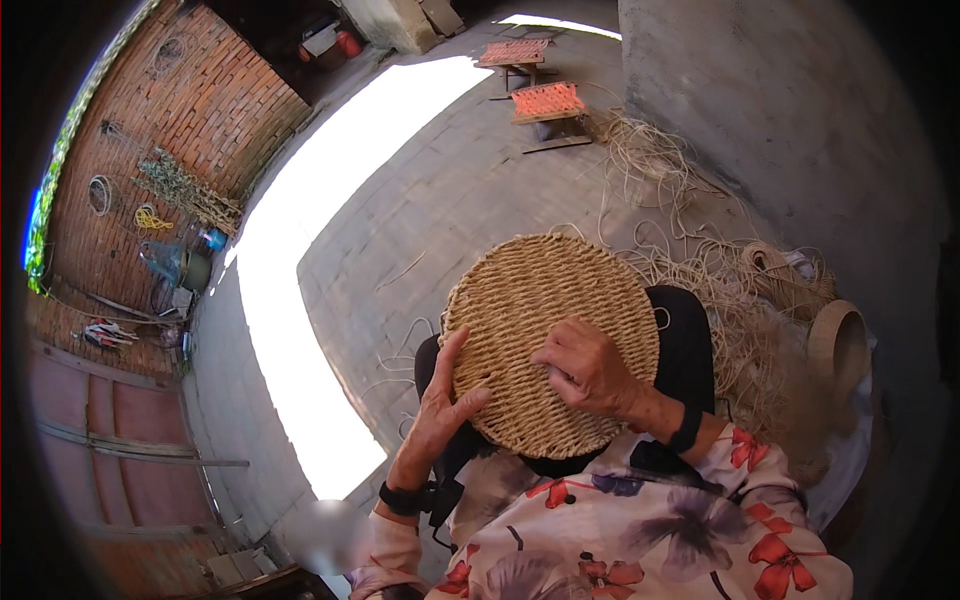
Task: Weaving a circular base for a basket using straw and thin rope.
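A round, thick piece of woven straw rope, like a seat pad or a basket base, lies across my lap. My left hand grips its left rim, the thumb over the top and a finger along the edge; the other fingers are hidden. Over the middle of the weave, my right hand is closed in a pinch, its knuckles up. Whatever those fingers hold is too small and covered to make out. Loose strands of cord stick out around the rim.
Tangled straw cord spreads on the floor to my right, near a coiled bundle and a round woven basket. Ahead stand low stools with orange woven seats. A grey wall rises at right, a brick wall at left.
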### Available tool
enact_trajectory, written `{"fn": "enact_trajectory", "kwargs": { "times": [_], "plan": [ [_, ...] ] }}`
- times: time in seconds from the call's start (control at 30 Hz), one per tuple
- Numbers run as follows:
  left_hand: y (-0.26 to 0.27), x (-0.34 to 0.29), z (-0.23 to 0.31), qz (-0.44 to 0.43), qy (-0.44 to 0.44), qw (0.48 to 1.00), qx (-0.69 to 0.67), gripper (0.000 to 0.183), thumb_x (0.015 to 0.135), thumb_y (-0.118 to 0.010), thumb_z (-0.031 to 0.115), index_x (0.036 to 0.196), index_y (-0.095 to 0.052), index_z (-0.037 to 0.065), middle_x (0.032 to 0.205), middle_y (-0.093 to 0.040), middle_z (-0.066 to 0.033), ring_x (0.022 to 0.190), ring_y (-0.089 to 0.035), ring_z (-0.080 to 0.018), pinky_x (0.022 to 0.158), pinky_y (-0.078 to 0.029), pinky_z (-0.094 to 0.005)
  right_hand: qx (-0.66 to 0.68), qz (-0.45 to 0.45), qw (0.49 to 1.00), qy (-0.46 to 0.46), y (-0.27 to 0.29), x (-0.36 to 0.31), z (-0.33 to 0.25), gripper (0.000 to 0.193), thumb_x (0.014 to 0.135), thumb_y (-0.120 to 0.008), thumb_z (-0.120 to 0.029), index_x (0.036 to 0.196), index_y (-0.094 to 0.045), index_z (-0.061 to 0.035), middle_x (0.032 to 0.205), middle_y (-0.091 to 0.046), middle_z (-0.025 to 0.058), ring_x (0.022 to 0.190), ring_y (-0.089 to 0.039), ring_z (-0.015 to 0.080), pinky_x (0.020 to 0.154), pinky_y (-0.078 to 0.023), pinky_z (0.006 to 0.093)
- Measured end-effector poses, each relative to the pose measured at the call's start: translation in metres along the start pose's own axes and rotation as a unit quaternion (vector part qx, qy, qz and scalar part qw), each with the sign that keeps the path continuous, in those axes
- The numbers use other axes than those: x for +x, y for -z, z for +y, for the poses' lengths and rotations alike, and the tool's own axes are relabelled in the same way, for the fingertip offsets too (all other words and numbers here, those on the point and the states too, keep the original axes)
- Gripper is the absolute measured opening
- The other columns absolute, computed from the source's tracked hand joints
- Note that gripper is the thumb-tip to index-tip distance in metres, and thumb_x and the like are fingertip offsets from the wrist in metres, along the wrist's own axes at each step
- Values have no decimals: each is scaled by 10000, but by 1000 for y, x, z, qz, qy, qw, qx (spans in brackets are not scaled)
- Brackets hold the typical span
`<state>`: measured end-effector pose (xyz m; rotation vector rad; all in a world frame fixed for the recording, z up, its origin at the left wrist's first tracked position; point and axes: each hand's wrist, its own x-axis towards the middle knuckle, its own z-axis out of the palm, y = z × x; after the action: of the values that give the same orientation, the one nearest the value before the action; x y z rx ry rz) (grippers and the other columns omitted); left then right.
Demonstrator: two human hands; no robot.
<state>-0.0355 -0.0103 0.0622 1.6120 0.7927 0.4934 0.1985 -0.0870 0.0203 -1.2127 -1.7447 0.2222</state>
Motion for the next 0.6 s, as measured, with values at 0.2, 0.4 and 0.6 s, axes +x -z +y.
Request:
{"fn": "enact_trajectory", "kwargs": {
  "times": [0.2, 0.4, 0.6],
  "plan": [
    [-1, 2, 2, -13, 16, 1000, -18, 971, 829, -753, 381, 1570, -209, 66, 1573, -278, -158, 1463, -261, -258, 1193, -209, -371, -71, -39, 997, -9, -1, 3, -4, 170, 643, -628, -7, 797, -565, -42, 811, -487, 107, 795, -546, 294, 688, -473, 412],
    [6, 0, -6, -49, 30, 991, -118, 1080, 766, -793, 349, 1586, -147, 73, 1605, -213, -138, 1492, -197, -260, 1208, -187, -378, -48, -46, 998, -4, 1, 3, -3, 192, 651, -617, 8, 838, -598, -30, 788, -482, 104, 764, -531, 296, 687, -465, 412],
    [26, -6, -21, -114, 56, 962, -240, 999, 770, -805, 294, 1568, -251, 62, 1615, -215, -118, 1494, -202, -260, 1207, -193, -398, -33, -49, 998, 0, -1, -5, -2, 222, 696, -649, -14, 917, -632, -23, 872, -533, 114, 817, -552, 291, 712, -473, 397]
  ]
}}
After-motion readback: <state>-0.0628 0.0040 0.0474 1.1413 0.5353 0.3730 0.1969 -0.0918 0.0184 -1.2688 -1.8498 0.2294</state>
